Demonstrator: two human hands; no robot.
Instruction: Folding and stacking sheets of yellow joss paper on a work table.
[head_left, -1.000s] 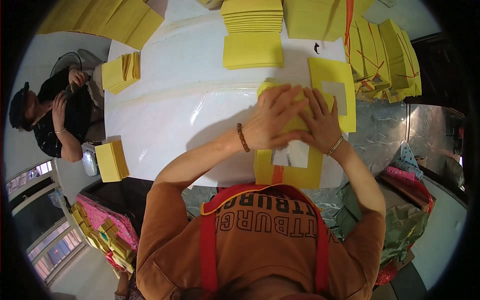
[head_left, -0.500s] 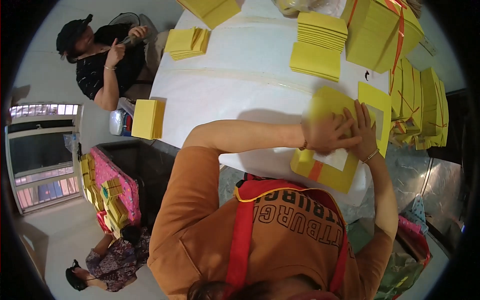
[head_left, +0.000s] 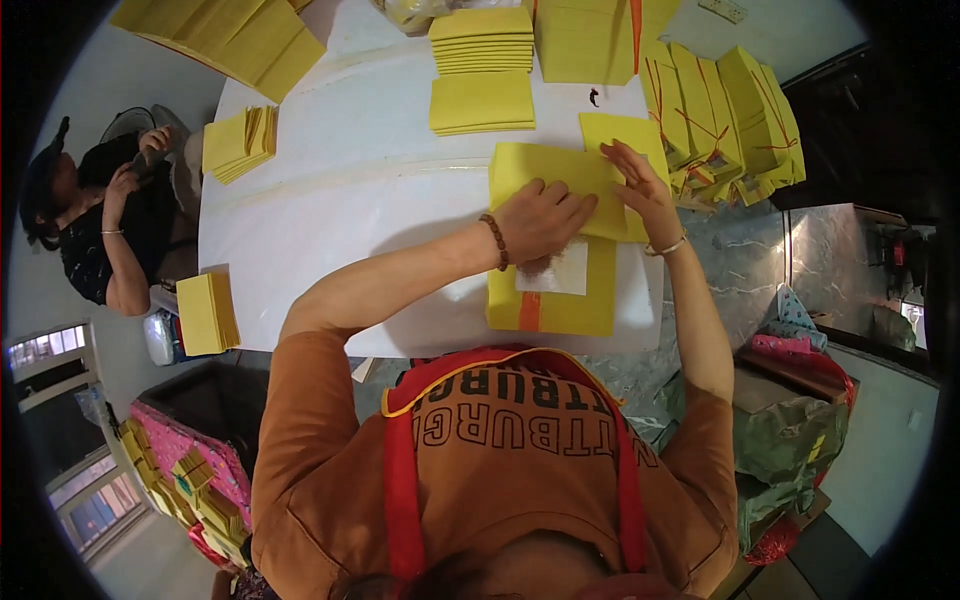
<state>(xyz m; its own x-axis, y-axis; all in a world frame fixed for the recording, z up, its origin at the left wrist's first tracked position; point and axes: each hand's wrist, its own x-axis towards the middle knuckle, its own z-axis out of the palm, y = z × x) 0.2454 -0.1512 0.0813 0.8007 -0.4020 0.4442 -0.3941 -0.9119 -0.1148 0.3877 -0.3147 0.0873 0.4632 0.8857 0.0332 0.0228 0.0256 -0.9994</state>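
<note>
Close to the near edge of the white tabletop (head_left: 320, 215) lies a yellow paper packet (head_left: 570, 313), marked with an orange strip (head_left: 530, 312) and a white panel (head_left: 566, 270). The left hand (head_left: 545, 218) is directly over its middle, palm down with fingers curled against the yellow paper; whether they pinch it I cannot tell. This hand hides part of the packet and a corner of the panel. The right hand (head_left: 643, 195) is at the packet's right side, fingers loosely extended and apart, gripping nothing visible.

Beyond the right hand, a yellow sheet (head_left: 615, 128) lies just beside the packet, partly covered by that hand. Past it sits a small dark object (head_left: 594, 98). Farther up are a low yellow stack (head_left: 482, 103), a fanned yellow pile (head_left: 482, 42) and a tall yellow block (head_left: 585, 45). Orange-tied bundles (head_left: 735, 115) stand off to the right. At the left edge, well apart, are two small yellow stacks (head_left: 205, 313) (head_left: 235, 145), near a seated person (head_left: 90, 240).
</note>
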